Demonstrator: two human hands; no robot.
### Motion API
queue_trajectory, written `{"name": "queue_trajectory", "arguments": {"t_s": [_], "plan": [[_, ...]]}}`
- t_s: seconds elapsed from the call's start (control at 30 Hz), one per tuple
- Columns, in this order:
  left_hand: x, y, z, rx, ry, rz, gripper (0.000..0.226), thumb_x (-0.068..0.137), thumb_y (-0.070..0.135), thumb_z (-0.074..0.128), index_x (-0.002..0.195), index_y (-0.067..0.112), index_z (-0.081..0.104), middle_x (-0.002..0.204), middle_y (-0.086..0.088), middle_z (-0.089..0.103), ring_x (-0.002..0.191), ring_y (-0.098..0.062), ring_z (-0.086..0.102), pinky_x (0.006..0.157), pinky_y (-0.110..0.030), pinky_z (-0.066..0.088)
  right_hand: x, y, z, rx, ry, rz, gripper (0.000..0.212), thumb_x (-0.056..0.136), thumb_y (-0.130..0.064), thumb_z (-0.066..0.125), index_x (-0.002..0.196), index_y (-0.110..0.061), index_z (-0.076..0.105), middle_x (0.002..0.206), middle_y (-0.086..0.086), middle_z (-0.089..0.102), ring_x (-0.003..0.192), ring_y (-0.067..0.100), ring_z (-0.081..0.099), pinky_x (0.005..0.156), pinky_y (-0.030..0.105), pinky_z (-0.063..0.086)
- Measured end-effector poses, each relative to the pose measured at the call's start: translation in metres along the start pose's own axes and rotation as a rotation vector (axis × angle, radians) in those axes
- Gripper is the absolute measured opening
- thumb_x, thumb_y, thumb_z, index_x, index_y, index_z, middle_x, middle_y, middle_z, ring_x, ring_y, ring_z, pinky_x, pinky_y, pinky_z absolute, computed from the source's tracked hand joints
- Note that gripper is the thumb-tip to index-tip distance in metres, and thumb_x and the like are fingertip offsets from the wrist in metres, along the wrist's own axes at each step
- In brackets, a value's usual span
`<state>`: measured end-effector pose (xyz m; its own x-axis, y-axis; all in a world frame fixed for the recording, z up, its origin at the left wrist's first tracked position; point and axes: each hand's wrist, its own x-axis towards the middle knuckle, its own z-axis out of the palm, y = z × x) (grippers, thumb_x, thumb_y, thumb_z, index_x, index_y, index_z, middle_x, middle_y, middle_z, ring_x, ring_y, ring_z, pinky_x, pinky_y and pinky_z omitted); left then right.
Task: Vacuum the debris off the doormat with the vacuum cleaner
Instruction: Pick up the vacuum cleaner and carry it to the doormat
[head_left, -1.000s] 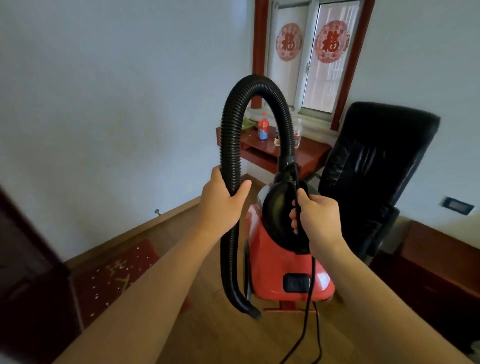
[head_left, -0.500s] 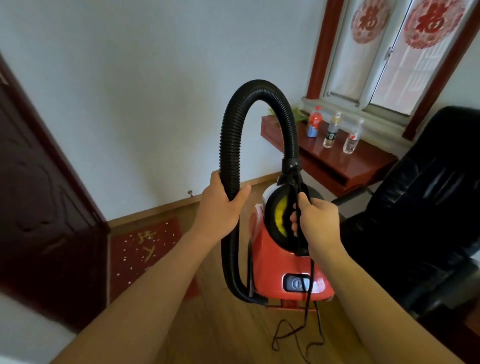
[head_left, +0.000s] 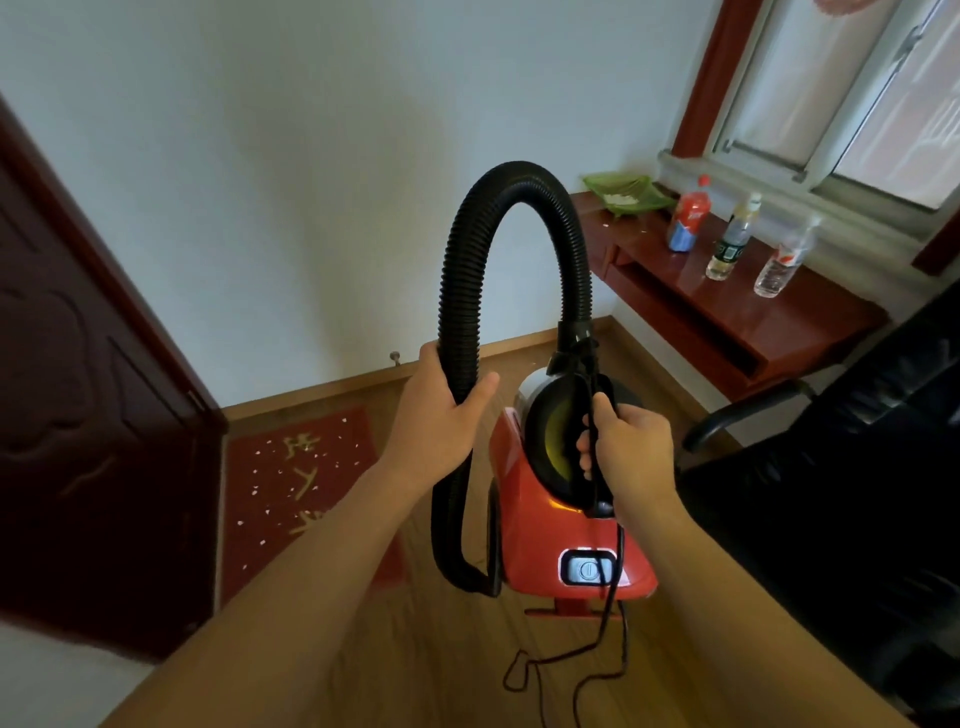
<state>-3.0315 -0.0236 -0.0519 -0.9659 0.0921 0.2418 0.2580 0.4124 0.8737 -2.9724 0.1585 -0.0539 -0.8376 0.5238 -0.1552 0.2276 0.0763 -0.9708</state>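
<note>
Above the wooden floor (head_left: 457, 670), one red vacuum cleaner (head_left: 550, 540) is held by two hands. Its single black hose (head_left: 462, 291), arched upward, is wrapped by the left hand (head_left: 441, 415); the black handle (head_left: 597, 467) is clasped by the right hand (head_left: 631, 449). One red doormat (head_left: 296, 499), strewn with many white flecks (head_left: 255, 488), is laid beside a dark door (head_left: 78, 415), left of the vacuum cleaner and partly hidden by the left forearm (head_left: 291, 597). Three bottles (head_left: 732, 241) and one green tray (head_left: 626, 192) are set on a red-brown desk (head_left: 727, 322). One black chair (head_left: 857, 467) is placed at right; one black cord (head_left: 587, 654) is trailed below.
</note>
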Motion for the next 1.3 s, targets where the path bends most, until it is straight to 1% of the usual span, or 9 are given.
{"name": "queue_trajectory", "arguments": {"t_s": [0.17,0.3,0.43,0.7,0.83,1.0,1.13,1.2,1.3], "plan": [[0.019,-0.006,0.006,0.037,0.047,-0.02,0.027,0.098,0.033,0.067,0.11,0.017,0.049,0.085,0.006,0.055,0.069,0.008,0.057,0.058,-0.011,0.046,0.029,-0.005,0.009,-0.005,-0.054,0.008,0.036,0.104,-0.026,0.052,0.081,-0.003,0.068,0.055,0.005,0.062,0.048,0.021,0.053,0.05,0.034,0.048],[0.027,-0.006,0.017,0.046,0.089,-0.058,0.03,0.098,0.032,0.066,0.116,0.016,0.05,0.086,0.006,0.057,0.072,0.008,0.058,0.058,-0.01,0.047,0.051,-0.004,0.011,-0.009,-0.111,0.03,0.037,0.104,-0.027,0.052,0.082,-0.003,0.069,0.056,0.005,0.062,0.05,0.022,0.054,0.053,0.035,0.049],[0.035,-0.009,0.033,0.062,0.132,-0.112,0.026,0.098,0.032,0.067,0.11,0.016,0.05,0.086,0.005,0.058,0.071,0.007,0.058,0.058,-0.01,0.046,0.075,-0.001,0.01,0.001,-0.176,0.063,0.037,0.104,-0.027,0.053,0.077,-0.006,0.068,0.055,0.004,0.061,0.05,0.021,0.054,0.055,0.035,0.048],[0.051,-0.04,0.068,0.065,0.214,-0.207,0.027,0.098,0.029,0.068,0.113,0.014,0.05,0.083,0.004,0.057,0.066,0.004,0.057,0.055,-0.014,0.047,0.128,0.027,0.022,-0.046,-0.27,0.126,0.037,0.104,-0.028,0.052,0.082,-0.002,0.068,0.055,0.004,0.061,0.047,0.018,0.054,0.05,0.033,0.047],[0.066,-0.078,0.088,0.063,0.198,-0.28,0.029,0.098,0.031,0.067,0.115,0.015,0.05,0.083,0.003,0.058,0.064,0.002,0.058,0.052,-0.017,0.048,0.161,0.051,0.041,-0.088,-0.291,0.18,0.038,0.105,-0.029,0.051,0.082,-0.003,0.068,0.056,0.004,0.062,0.049,0.019,0.055,0.052,0.034,0.048],[0.094,-0.146,0.113,0.032,0.176,-0.364,0.031,0.099,0.033,0.066,0.118,0.016,0.049,0.087,0.003,0.058,0.068,0.005,0.057,0.055,-0.013,0.048,0.209,0.099,0.077,-0.147,-0.316,0.215,0.038,0.105,-0.027,0.05,0.079,-0.004,0.065,0.056,0.004,0.06,0.047,0.017,0.053,0.049,0.033,0.045],[0.115,-0.211,0.132,-0.02,0.161,-0.417,0.021,0.099,0.034,0.065,0.108,0.024,0.05,0.095,-0.005,0.059,0.078,-0.011,0.06,0.062,-0.018,0.052,0.246,0.146,0.113,-0.237,-0.31,0.238,0.04,0.106,-0.029,0.049,0.082,-0.002,0.066,0.058,0.004,0.061,0.046,0.015,0.054,0.048,0.031,0.046],[0.125,-0.245,0.14,-0.046,0.148,-0.443,0.018,0.098,0.036,0.064,0.105,0.028,0.049,0.098,-0.007,0.059,0.083,-0.018,0.061,0.068,-0.025,0.053,0.265,0.169,0.133,-0.271,-0.308,0.244,0.041,0.106,-0.03,0.049,0.083,0.001,0.066,0.058,0.004,0.062,0.048,0.016,0.055,0.049,0.032,0.046],[0.139,-0.294,0.149,-0.057,0.128,-0.49,0.018,0.097,0.038,0.064,0.101,0.032,0.048,0.099,-0.008,0.059,0.085,-0.021,0.061,0.07,-0.029,0.052,0.292,0.2,0.162,-0.313,-0.311,0.263,0.042,0.106,-0.029,0.048,0.084,0.002,0.065,0.059,0.005,0.061,0.048,0.017,0.055,0.049,0.033,0.045]]}}
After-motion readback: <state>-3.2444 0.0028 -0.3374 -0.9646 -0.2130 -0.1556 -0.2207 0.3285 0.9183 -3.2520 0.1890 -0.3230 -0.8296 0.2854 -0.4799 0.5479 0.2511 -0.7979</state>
